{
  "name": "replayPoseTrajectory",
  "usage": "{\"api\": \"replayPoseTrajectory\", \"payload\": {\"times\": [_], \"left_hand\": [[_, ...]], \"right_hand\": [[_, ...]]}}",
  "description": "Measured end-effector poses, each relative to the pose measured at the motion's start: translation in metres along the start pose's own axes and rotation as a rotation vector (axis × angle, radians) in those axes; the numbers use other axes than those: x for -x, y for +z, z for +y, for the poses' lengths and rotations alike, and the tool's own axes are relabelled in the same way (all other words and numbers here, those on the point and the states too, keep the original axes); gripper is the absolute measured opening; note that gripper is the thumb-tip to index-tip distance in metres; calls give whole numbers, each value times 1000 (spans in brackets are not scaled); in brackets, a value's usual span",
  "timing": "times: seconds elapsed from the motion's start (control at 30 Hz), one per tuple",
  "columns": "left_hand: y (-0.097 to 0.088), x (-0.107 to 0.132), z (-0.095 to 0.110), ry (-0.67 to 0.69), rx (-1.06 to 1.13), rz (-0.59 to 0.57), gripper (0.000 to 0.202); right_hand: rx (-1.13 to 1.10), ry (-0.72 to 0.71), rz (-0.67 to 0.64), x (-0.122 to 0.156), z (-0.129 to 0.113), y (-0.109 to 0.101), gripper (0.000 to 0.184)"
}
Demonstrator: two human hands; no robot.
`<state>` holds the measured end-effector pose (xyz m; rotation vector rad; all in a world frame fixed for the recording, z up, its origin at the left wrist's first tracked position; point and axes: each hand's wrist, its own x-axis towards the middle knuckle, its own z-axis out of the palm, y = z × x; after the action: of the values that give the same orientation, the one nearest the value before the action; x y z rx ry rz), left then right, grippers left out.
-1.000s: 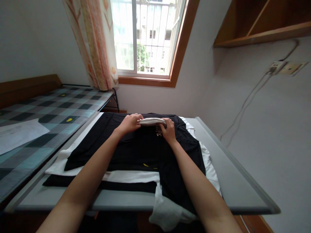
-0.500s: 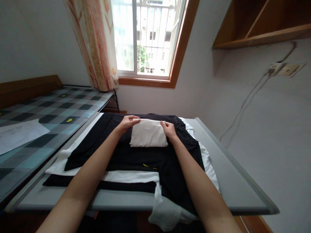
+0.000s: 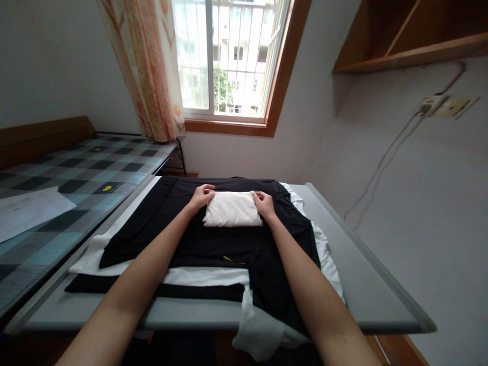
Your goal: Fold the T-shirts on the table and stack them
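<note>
A small folded white cloth [image 3: 232,209] lies flat on a spread black garment [image 3: 213,239] on the grey table [image 3: 358,284]. My left hand [image 3: 202,195] grips the cloth's left edge with curled fingers. My right hand [image 3: 264,204] holds its right edge, fingers bent over the fabric. Under the black garment lie white clothes [image 3: 206,276] and another black layer [image 3: 160,291]; white fabric [image 3: 259,330] hangs over the table's near edge.
A bed with a checked blue-grey cover [image 3: 76,178] stands at the left, a white sheet [image 3: 26,211] on it. A window [image 3: 224,56] with a patterned curtain [image 3: 148,66] is behind. A wooden shelf [image 3: 407,35] and a wall socket with cable [image 3: 438,104] are at right.
The white cloth, first seen edge-on between my hands, has been turned down flat onto the black garment. Both hands stay at its sides.
</note>
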<state>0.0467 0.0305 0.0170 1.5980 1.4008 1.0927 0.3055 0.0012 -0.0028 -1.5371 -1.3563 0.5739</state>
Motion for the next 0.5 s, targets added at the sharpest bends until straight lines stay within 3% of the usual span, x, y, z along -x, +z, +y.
{"api": "replayPoseTrajectory", "payload": {"times": [0.1, 0.17, 0.33, 0.5], "left_hand": [[5, -1, 11, 132, -306, 104, 32], [11, 4, 22, 205, -459, 53, 32], [38, 31, 37, 315, -743, -243, 40], [53, 47, 29, 315, -869, -277, 52]], "right_hand": [[170, -55, 94, 4, -12, -1, 37], [256, -138, 83, 9, -23, 0, 36], [478, -294, -155, 27, -39, 13, 44], [677, -210, -380, 31, -32, 19, 57]]}}
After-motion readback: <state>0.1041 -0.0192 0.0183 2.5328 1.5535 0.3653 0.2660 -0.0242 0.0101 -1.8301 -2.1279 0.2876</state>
